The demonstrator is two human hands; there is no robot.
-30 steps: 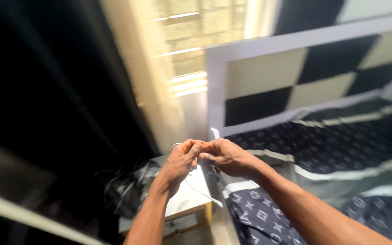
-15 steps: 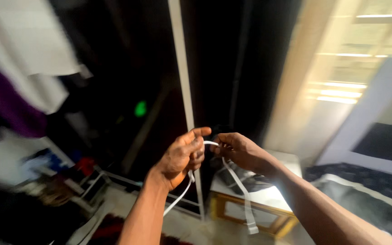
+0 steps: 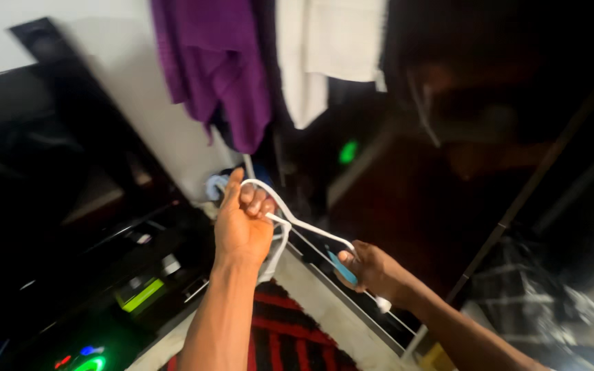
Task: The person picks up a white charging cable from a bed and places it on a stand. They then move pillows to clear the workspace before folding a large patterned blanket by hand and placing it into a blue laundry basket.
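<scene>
The left hand [image 3: 242, 230] is clenching around a thin white cable [image 3: 297, 223], fingers curled tight. The cable is running rightward to the right hand [image 3: 372, 269], which is pinching it along with a small blue oblong piece [image 3: 342, 266]. Above the hands, a purple cloth garment [image 3: 218, 69] is hanging. Below them, a red-and-black patterned rug [image 3: 287, 336] is lying.

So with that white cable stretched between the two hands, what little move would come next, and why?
Probably the right hand brings its end up toward the left hand to lay on another loop. The left hand already grips a bunch of loops of the white cable, while a straight length runs taut down to the right hand, with its plug end hanging below.
</scene>
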